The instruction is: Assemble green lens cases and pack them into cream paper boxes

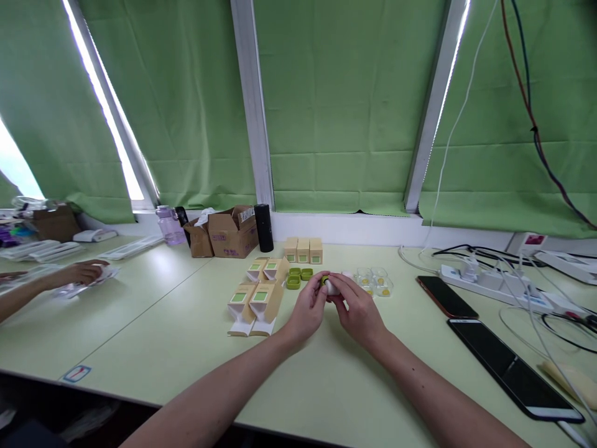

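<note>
Above the table, my left hand point(306, 310) and my right hand point(358, 310) meet fingertip to fingertip around a small rounded white-and-green piece point(331, 287). Both hands grip it, and the fingers hide much of its shape. Just left of my left hand are several small olive-green square cups point(293, 282). Farther left lie several small tan cardboard boxes point(265, 300) with green labels and unfolded flaps. Right behind my right hand is a clear plastic tray point(385, 283) with round yellow items in its compartments. A small white piece beside the tray is partly hidden.
Three upright tan boxes point(303, 251) stand at the back, near a black cylinder point(263, 228) and an open brown carton point(234, 235). To the right lie a phone point(448, 296), a larger black tablet-like device point(513, 368) and a power strip point(497, 287) with cables. Another person's hand point(83, 272) works at left.
</note>
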Tool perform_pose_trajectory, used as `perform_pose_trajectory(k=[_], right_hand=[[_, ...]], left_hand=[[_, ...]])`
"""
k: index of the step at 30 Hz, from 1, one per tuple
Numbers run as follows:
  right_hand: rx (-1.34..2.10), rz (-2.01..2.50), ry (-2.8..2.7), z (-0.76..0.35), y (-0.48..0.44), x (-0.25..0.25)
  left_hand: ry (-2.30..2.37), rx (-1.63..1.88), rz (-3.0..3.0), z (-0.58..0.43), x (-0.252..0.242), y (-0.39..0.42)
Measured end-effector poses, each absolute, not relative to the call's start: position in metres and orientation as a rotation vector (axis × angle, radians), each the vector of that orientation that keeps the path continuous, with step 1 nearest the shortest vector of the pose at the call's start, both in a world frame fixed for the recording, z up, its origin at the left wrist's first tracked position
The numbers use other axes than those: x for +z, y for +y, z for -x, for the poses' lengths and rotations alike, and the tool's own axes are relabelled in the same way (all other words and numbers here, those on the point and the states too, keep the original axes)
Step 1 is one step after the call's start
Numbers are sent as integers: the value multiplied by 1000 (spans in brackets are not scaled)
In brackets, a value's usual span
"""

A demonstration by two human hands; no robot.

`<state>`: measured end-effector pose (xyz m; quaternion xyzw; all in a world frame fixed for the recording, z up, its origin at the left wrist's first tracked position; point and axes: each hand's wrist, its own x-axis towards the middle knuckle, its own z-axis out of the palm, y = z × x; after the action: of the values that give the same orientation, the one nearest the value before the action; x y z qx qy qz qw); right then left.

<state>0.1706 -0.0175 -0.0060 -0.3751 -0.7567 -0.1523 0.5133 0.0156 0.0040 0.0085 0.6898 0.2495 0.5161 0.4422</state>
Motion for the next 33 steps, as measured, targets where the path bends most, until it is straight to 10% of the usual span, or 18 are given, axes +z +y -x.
perform_pose_trajectory(k=[33], right_hand=[[-354,934,-1824,-174,-14,-16]], left_hand=[[496,1089,-1622,-9,7,10]])
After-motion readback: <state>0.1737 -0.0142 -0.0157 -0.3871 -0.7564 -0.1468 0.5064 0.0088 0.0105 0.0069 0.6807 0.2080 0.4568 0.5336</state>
